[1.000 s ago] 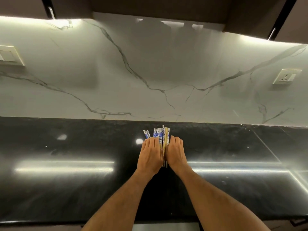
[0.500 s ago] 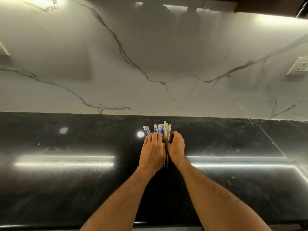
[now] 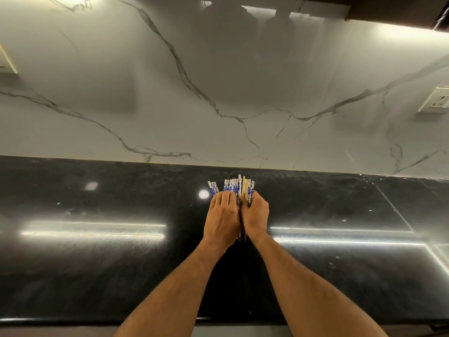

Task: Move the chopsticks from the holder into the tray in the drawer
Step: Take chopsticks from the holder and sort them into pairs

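Both hands down on the black countertop (image 3: 97,276), pressed side by side over the chopsticks (image 3: 237,187); the left hand (image 3: 222,221) lies flat, fingers together and stretched out on top of the bundle; the right hand (image 3: 255,215) has changed since half a second ago, its fingers now curled in against the right flank of the bundle where they lay straighter before; whether either hand actually grips a stick, I cannot tell. The chopsticks lie on the counter near the marble backsplash (image 3: 243,81), blue-and-white tips poking out past the fingertips, a couple of plain wooden ones among them; three patterned tips sit slightly apart to the left, same as before. The bundle has not shifted on the counter; the camera has tipped down a touch, the wall socket (image 3: 435,99) sitting further right.
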A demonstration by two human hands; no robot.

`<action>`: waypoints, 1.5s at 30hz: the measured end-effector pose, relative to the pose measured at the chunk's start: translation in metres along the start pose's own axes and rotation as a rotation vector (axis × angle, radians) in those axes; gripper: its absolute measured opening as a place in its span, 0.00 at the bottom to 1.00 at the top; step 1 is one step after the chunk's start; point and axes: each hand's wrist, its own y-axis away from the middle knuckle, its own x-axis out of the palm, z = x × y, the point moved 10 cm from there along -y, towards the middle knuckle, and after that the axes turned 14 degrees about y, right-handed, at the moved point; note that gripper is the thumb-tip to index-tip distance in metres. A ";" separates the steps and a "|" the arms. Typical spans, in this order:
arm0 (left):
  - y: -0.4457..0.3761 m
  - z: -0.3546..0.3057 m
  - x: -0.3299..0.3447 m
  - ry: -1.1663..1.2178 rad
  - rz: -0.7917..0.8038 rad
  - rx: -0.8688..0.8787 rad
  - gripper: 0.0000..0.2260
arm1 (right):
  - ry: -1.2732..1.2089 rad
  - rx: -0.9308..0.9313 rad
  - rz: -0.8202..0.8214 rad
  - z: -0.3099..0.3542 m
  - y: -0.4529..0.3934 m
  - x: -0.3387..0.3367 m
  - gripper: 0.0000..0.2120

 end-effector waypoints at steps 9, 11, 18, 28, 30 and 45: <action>0.005 -0.013 -0.024 0.104 -0.060 0.006 0.19 | 0.110 0.038 0.025 0.019 0.002 -0.025 0.11; 0.004 -0.018 -0.033 0.159 -0.084 0.028 0.19 | 0.091 0.035 0.021 0.026 0.000 -0.036 0.11; -0.007 -0.023 -0.057 0.992 -0.034 -0.335 0.14 | -0.187 -0.004 -0.076 0.065 -0.008 -0.105 0.06; 0.029 -0.075 -0.083 1.325 0.225 -0.394 0.12 | -0.468 -0.047 0.273 0.100 0.031 -0.148 0.06; 0.045 -0.078 -0.085 1.335 0.225 -0.424 0.12 | -0.503 -0.012 0.321 0.094 0.043 -0.149 0.05; 0.108 -0.086 -0.092 1.260 0.307 -0.479 0.10 | -0.454 0.081 0.281 0.086 0.065 -0.198 0.07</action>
